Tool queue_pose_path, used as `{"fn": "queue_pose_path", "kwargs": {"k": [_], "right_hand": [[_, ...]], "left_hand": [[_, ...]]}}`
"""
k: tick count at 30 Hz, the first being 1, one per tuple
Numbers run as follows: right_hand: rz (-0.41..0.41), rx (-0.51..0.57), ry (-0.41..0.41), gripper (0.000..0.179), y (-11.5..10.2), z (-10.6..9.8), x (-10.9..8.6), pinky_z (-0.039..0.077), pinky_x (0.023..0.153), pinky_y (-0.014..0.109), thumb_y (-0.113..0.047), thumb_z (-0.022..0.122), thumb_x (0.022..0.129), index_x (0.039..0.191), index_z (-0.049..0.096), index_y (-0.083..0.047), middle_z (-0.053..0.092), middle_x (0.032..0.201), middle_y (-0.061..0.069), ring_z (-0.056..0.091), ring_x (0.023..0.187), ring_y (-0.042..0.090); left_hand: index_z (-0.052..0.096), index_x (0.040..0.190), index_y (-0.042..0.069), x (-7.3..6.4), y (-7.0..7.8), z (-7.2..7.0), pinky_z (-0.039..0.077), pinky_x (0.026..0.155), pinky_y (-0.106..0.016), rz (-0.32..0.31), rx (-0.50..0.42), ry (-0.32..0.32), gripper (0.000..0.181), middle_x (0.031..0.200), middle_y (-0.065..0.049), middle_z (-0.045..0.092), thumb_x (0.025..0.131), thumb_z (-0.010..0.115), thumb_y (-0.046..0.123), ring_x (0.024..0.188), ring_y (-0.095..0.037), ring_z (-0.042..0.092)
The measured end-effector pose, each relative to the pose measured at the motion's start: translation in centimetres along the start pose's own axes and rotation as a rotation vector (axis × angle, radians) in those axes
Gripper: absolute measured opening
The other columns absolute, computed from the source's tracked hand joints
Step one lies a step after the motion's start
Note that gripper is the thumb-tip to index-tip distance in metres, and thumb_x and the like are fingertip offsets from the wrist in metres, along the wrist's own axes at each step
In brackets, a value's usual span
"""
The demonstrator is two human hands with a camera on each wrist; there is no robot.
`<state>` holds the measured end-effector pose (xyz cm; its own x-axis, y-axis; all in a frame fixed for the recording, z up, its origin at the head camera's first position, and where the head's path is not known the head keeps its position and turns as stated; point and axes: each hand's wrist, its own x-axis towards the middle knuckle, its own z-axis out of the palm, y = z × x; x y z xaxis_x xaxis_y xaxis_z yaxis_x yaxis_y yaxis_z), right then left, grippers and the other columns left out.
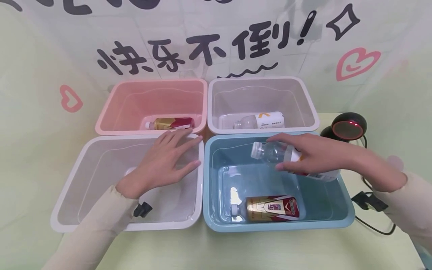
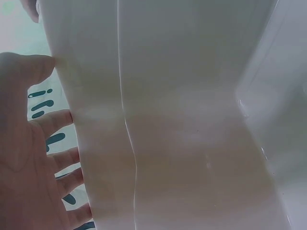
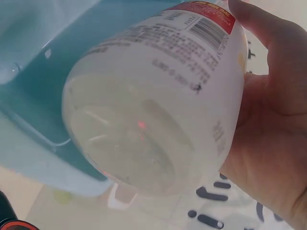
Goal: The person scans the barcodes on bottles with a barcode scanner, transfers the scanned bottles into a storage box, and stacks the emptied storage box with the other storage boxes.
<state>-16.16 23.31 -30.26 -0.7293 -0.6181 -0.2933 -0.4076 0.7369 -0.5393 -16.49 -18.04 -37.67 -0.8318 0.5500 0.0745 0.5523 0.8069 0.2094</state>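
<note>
My right hand [image 1: 315,153] grips a clear plastic bottle [image 1: 275,152] with a white label and holds it over the blue bin [image 1: 278,225]. The bottle lies nearly level, cap to the left. In the right wrist view its base and a barcode are toward the camera. Below it, a gold-and-red labelled bottle [image 1: 272,208] lies on its side on the blue bin's floor. Over the light grey bin [image 1: 162,225], my left hand [image 1: 162,159] has spread fingers and holds nothing. In the left wrist view the fingertips [image 2: 69,116] are right at a bin's edge.
Behind stand a pink bin [image 1: 148,101] with a gold-and-red bottle [image 1: 173,123] and a pale bin [image 1: 258,97] with a white-labelled bottle [image 1: 270,120]. A black scanner-like device [image 1: 349,125] with red lights stands at the right, its cable trailing along the table [image 1: 236,251].
</note>
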Motion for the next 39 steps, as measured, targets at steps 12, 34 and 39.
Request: {"fn": "queue_pose_path", "kwargs": {"k": [12, 34, 39], "right_hand": [[0.038, -0.093, 0.217, 0.078, 2.2, -1.2, -2.9, 0.054, 0.068, 0.026, -0.038, 0.083, 0.091, 0.158, 0.043, -0.032, 0.068, 0.092, -0.007, 0.062, 0.067, -0.001], [0.148, 0.320, 0.620, 0.069, 9.6, -0.9, -7.4, 0.057, 0.066, 0.020, 0.001, 0.068, 0.099, 0.157, 0.046, -0.027, 0.067, 0.114, -0.020, 0.069, 0.086, 0.003], [0.146, 0.346, 0.699, 0.067, 10.9, 0.5, -7.2, 0.054, 0.072, 0.013, 0.000, 0.066, 0.100, 0.158, 0.046, -0.026, 0.066, 0.117, -0.022, 0.067, 0.091, -0.002]], "left_hand": [[0.048, 0.160, 0.032, -0.1, -0.1, 0.1, 0.028, 0.130, -0.063, 0.009, 0.012, 0.027, 0.072, 0.172, -0.005, 0.036, 0.097, 0.062, 0.063, 0.158, -0.034, 0.035], [0.047, 0.160, 0.031, -0.1, 0.1, 0.1, 0.030, 0.129, -0.063, 0.019, 0.011, 0.023, 0.072, 0.171, -0.007, 0.037, 0.097, 0.062, 0.061, 0.157, -0.033, 0.037], [0.047, 0.160, 0.032, -0.1, 0.2, 0.1, 0.029, 0.130, -0.063, 0.014, 0.009, 0.025, 0.072, 0.172, -0.006, 0.037, 0.096, 0.062, 0.062, 0.157, -0.032, 0.036]]}}
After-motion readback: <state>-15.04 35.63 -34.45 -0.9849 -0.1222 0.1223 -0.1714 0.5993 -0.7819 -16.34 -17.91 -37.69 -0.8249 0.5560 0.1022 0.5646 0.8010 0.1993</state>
